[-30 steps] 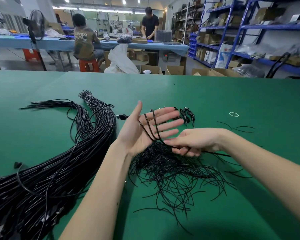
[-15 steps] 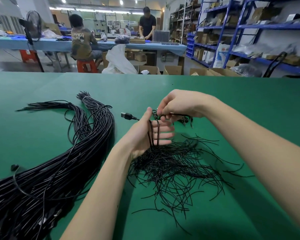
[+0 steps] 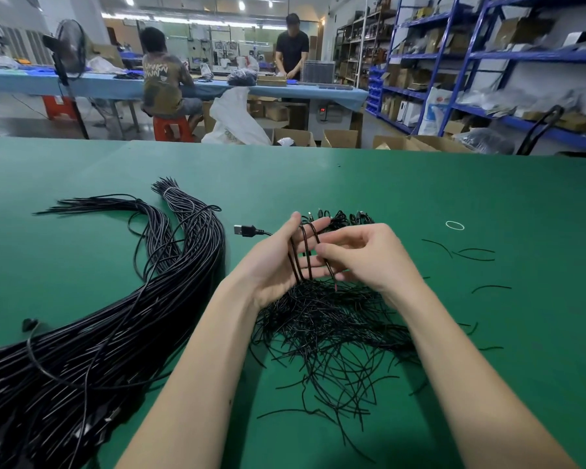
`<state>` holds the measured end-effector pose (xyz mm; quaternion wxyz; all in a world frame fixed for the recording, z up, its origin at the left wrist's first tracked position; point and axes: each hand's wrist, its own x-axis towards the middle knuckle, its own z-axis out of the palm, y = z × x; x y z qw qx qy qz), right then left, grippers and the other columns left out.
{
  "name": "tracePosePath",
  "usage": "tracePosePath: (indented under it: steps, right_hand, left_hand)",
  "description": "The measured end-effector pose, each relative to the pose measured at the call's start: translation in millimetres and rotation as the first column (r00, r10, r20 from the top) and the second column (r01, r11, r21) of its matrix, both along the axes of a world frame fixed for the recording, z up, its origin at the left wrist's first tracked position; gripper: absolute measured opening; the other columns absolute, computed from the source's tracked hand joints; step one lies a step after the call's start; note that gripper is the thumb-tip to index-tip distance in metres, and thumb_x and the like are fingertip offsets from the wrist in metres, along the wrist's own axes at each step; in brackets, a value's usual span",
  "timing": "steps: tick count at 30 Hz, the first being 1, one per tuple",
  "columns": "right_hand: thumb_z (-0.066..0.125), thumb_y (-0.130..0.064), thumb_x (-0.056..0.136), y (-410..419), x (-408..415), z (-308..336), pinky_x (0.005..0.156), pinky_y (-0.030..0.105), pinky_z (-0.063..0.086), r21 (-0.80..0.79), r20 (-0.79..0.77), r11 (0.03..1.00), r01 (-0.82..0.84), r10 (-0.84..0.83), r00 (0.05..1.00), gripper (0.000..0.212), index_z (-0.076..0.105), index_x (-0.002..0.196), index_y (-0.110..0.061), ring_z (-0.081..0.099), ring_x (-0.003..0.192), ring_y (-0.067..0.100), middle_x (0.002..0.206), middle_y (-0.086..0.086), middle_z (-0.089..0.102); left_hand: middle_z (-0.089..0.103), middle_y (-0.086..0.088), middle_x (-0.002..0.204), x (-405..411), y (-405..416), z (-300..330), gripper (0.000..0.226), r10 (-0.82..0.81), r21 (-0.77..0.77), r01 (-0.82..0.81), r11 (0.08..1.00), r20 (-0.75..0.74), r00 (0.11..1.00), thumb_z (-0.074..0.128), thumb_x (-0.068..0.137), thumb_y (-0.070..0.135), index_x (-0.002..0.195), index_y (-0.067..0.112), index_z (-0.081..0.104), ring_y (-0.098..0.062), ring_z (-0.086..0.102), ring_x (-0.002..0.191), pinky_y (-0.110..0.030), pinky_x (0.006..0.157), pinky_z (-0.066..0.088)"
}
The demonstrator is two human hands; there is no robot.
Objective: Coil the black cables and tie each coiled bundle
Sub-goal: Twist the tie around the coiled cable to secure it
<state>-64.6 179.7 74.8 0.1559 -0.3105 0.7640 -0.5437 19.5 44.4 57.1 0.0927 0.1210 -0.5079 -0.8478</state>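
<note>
Because short ties are needed once a coil is wound, a loose heap of thin black tie wires (image 3: 332,336) lies nearest the person at about six o'clock on the green table (image 3: 487,198), right under both hands and within easy reach. Just above it the left hand (image 3: 281,262) is held flat and upright, fingers straight and together, serving as a former: the cable (image 3: 303,252) loops round them in about three turns, so the coil keeps an even size. From three o'clock the right hand (image 3: 369,255) pinches the cable's free end against those fingers, probably to lay the last turn or hold it from springing loose. The cable's USB plug (image 3: 244,230) trails out at ten o'clock, lying on the table. Beyond the fingertips, at twelve o'clock, finished coiled bundles (image 3: 344,218) sit in a small cluster. Uncoiled cables (image 3: 115,333) sweep in a thick sheaf from seven to eleven o'clock, kept to the left as stock. A white rubber band (image 3: 455,225) rests alone at two o'clock.
</note>
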Motion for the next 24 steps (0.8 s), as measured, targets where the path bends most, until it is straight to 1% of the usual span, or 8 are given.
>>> tracePosePath:
  steps: [4, 7, 11, 13, 17, 19, 21, 24]
  right_hand:
    - [0.087, -0.029, 0.079, -5, 4, -16, 0.061, 0.015, 0.054, -0.030, -0.178, 0.995, 0.097, -0.100, 0.979, 0.012, 0.078, 0.071, -0.030, 0.068, 0.059, -0.003, 0.070, -0.018, 0.075]
    - [0.087, -0.030, 0.078, -5, 7, -26, 0.070, 0.017, 0.057, -0.022, -0.265, 0.995, 0.098, -0.100, 0.959, 0.009, 0.079, 0.074, -0.028, 0.069, 0.063, -0.006, 0.069, -0.020, 0.074]
    - [0.086, -0.024, 0.080, 5, 6, -23, 0.072, 0.030, 0.062, 0.043, -0.149, 0.998, -0.044, 0.050, 0.988, 0.007, 0.080, 0.081, -0.024, 0.075, 0.068, 0.005, 0.075, -0.011, 0.078]
    - [0.083, -0.028, 0.082, 17, -3, -12, 0.066, 0.030, 0.060, 0.084, -0.068, 0.994, -0.074, 0.080, 0.994, 0.006, 0.080, 0.082, -0.023, 0.071, 0.063, 0.006, 0.072, -0.008, 0.077]
    - [0.077, -0.047, 0.083, 16, -17, 19, 0.058, 0.011, 0.040, -0.001, -0.375, 0.994, 0.113, -0.105, 0.921, 0.019, 0.077, 0.077, -0.030, 0.056, 0.056, -0.008, 0.062, -0.025, 0.066]
    - [0.077, -0.056, 0.081, -3, -8, 35, 0.058, 0.005, 0.039, 0.071, -0.423, 0.997, -0.016, 0.045, 0.905, 0.022, 0.078, 0.087, -0.034, 0.058, 0.064, -0.013, 0.075, -0.028, 0.070]
    - [0.079, -0.057, 0.079, -22, 3, 45, 0.063, 0.010, 0.040, 0.244, -0.419, 0.954, -0.173, 0.265, 0.869, 0.028, 0.078, 0.098, -0.037, 0.057, 0.065, -0.016, 0.083, -0.024, 0.072]
    - [0.081, -0.039, 0.084, -40, 4, 53, 0.065, 0.011, 0.039, 0.328, -0.417, 0.909, -0.257, 0.384, 0.824, 0.014, 0.079, 0.096, -0.033, 0.056, 0.061, -0.014, 0.079, -0.017, 0.073]
  left_hand:
    - [0.067, -0.010, 0.129, 0, 0, 1, 0.045, -0.008, -0.021, 0.008, 1.000, -0.004, 1.000, 0.030, 0.107, 0.043, 0.125, 0.016, 0.062, -0.024, 0.072, 0.102, -0.041, 0.087, 0.060]
    - [0.070, -0.010, 0.124, -1, 3, -2, 0.034, 0.040, -0.103, -0.037, 0.994, 0.025, 0.999, 0.052, 0.102, 0.031, 0.125, 0.011, 0.066, -0.026, 0.069, 0.104, -0.042, 0.089, 0.056]
    - [0.073, -0.010, 0.112, -1, 6, -5, 0.026, 0.048, -0.099, -0.046, 0.994, 0.024, 0.999, 0.054, 0.101, 0.018, 0.121, 0.005, 0.066, -0.016, 0.070, 0.082, -0.022, 0.059, 0.056]
    - [0.074, -0.011, 0.109, -2, 6, -5, 0.025, 0.027, -0.085, -0.026, 0.996, 0.015, 1.000, 0.054, 0.100, 0.014, 0.119, 0.002, 0.066, -0.017, 0.073, 0.083, -0.026, 0.067, 0.061]
    - [0.072, -0.019, 0.110, -3, 12, -7, 0.027, -0.074, -0.113, 0.073, 0.991, -0.008, 0.997, 0.060, 0.094, 0.015, 0.114, -0.002, 0.067, -0.028, 0.072, 0.098, -0.035, 0.088, 0.060]
    - [0.073, -0.015, 0.097, -5, 17, -8, 0.016, -0.112, -0.162, 0.106, 0.981, -0.030, 0.993, 0.060, 0.096, 0.011, 0.102, -0.001, 0.068, -0.025, 0.073, 0.089, -0.039, 0.091, 0.058]
    - [0.075, -0.015, 0.092, -6, 22, -9, 0.012, -0.123, -0.216, 0.112, 0.970, -0.040, 0.992, 0.060, 0.096, 0.005, 0.094, -0.001, 0.071, -0.025, 0.073, 0.086, -0.041, 0.087, 0.060]
    - [0.075, -0.018, 0.096, -4, 25, -8, 0.015, -0.146, -0.235, 0.130, 0.963, -0.049, 0.988, 0.060, 0.097, 0.003, 0.093, 0.002, 0.074, -0.027, 0.074, 0.087, -0.035, 0.079, 0.062]
